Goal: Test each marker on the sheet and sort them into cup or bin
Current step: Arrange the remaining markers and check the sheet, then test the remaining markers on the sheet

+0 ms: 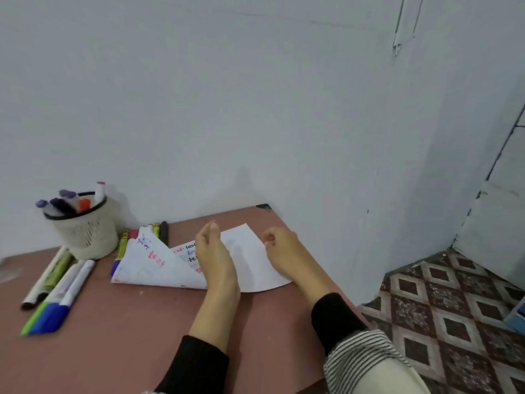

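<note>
The sheet (199,263) lies on the table (127,322), its left part folded over, with "test" legible in red and black. The left hand (214,254) rests edge-on with straight fingers; the right hand (284,250) pinches the sheet's right edge. Four markers (61,291) lie left; five stand in the cup (85,226).

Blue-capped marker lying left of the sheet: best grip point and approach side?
Judgement: pinch the blue-capped marker on its white barrel, mid-length, from above. It lies flat on the table tight beside a green-capped marker, so side access is blocked; fingertips must wedge down either side of the barrel.
</note>
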The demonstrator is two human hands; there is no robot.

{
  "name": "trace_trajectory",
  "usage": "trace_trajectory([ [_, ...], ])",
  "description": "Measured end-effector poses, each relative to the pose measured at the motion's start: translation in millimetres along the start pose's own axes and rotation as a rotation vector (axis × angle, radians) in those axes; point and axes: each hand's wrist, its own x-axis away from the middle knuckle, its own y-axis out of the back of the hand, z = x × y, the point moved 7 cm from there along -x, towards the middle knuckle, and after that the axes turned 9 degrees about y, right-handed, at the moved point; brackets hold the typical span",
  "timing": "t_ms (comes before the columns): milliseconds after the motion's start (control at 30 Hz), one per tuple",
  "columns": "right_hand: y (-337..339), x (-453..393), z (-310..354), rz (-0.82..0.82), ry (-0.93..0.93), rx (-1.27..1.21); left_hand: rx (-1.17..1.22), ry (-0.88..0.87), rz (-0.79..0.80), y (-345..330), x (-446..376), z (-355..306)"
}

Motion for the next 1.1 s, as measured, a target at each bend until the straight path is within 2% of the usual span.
trace_trajectory([
  [100, -37, -6, 21, 0.069, 0.018, 0.082, -0.022, -0.041, -0.036, 29, -2, -16],
  [200, -67, -10, 48, 0.146, 0.091, 0.225, -0.054, -0.035, -0.073, 57, -9, -29],
  [333, -103, -13, 65, 0.281, 0.145, 0.298, -0.093, -0.018, -0.144, 92, -22, -47],
  [433, -109, -18, 64, 0.274, 0.159, 0.373, -0.185, -0.053, -0.177, 111, -33, -62],
  [533, -109, -21, 61, 0.265, 0.167, 0.403, -0.484, -0.249, -0.223, 131, -45, -83],
  [600, -109, -22, 60, 0.269, 0.169, 0.412, -0.805, -0.414, -0.345, 149, -51, -94],
  [667, -108, -24, 59, 0.271, 0.169, 0.418, -1.107, -0.482, -0.514, 167, -57, -99],
  [733, -107, -25, 58, 0.271, 0.168, 0.421, -1.317, -0.421, -0.633, 183, -63, -99],
  [833, -107, -28, 57, 0.275, 0.167, 0.423, -1.509, -0.305, -0.716, 199, -68, -98],
  [1100, -106, -29, 55, 0.276, 0.166, 0.427, -1.66, -0.227, -0.755, 206, -73, -97],
])
